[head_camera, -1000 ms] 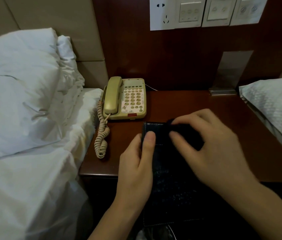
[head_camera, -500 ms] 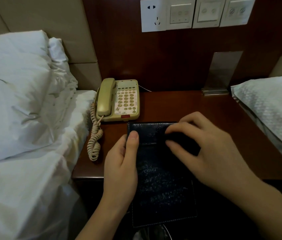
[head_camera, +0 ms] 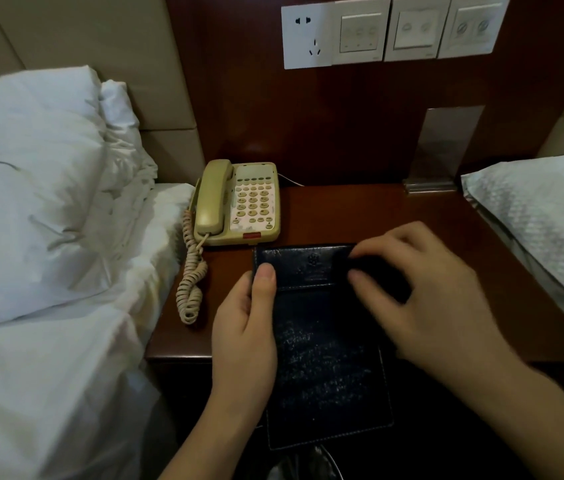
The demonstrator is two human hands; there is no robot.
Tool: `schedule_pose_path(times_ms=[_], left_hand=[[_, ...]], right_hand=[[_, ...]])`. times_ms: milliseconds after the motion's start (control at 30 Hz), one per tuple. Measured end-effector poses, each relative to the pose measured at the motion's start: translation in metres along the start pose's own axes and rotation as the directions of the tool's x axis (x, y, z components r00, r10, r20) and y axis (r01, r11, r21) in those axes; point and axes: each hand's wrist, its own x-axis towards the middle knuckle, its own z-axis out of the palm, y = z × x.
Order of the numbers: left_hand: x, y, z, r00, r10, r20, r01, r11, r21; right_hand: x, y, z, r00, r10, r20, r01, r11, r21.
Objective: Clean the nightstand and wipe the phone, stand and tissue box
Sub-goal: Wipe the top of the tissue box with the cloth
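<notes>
A flat dark leather-look case with an embossed emblem near its top lies over the front edge of the red-brown nightstand. My left hand grips its left edge, thumb on top. My right hand presses a dark cloth on the case's top right corner, fingers curled round the cloth. A beige corded phone sits at the back left, handset on its cradle, coiled cord hanging down the left side. A metal stand is upright at the back right.
White pillows and a duvet border the nightstand on the left. Another white pillow overlaps its right edge. A socket and switch panels are on the wooden wall panel behind.
My right hand with the cloth has slid to the right along the top band of the case, uncovering the emblem. My left hand keeps its hold.
</notes>
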Motion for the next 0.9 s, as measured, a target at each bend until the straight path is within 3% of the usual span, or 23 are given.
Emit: schedule_pose_path(times_ms=[100, 233, 367, 533, 600, 667, 767, 900], left_hand=[[0.004, 0.002, 0.001, 0.999, -0.044, -0.012, 0.043, 0.997, -0.061], [0.009, 0.004, 0.002, 0.997, -0.078, 0.002, 0.077, 0.992, -0.096], [0.010, 0.006, 0.000, 0.991, -0.125, 0.046, 0.128, 0.989, -0.074], [0.003, 0.010, 0.000, 0.918, -0.275, 0.285, 0.293, 0.956, -0.022], [-0.002, 0.008, 0.003, 0.914, -0.293, 0.281, 0.306, 0.952, -0.004], [-0.006, 0.007, 0.007, 0.942, -0.242, 0.232, 0.254, 0.967, -0.023], [-0.012, 0.008, 0.015, 0.960, -0.175, 0.219, 0.189, 0.981, -0.042], [-0.020, 0.009, 0.021, 0.984, -0.073, 0.165, 0.080, 0.996, -0.033]], right_hand=[[-0.012, -0.010, 0.011, 0.986, -0.079, 0.145, 0.082, 0.996, -0.016], [-0.010, -0.009, 0.003, 0.987, 0.144, 0.073, -0.155, 0.970, 0.186], [-0.012, -0.010, 0.004, 0.928, 0.272, 0.255, -0.357, 0.845, 0.399], [-0.002, 0.003, -0.004, 0.922, 0.374, 0.098, -0.369, 0.774, 0.515], [0.000, 0.008, -0.005, 0.910, 0.411, 0.061, -0.374, 0.746, 0.552], [-0.002, 0.008, -0.006, 0.919, 0.392, 0.038, -0.356, 0.786, 0.506], [-0.006, 0.001, -0.001, 0.962, 0.217, -0.168, -0.187, 0.966, 0.178], [-0.006, -0.014, 0.017, 0.960, 0.055, -0.276, -0.057, 0.998, -0.001]])
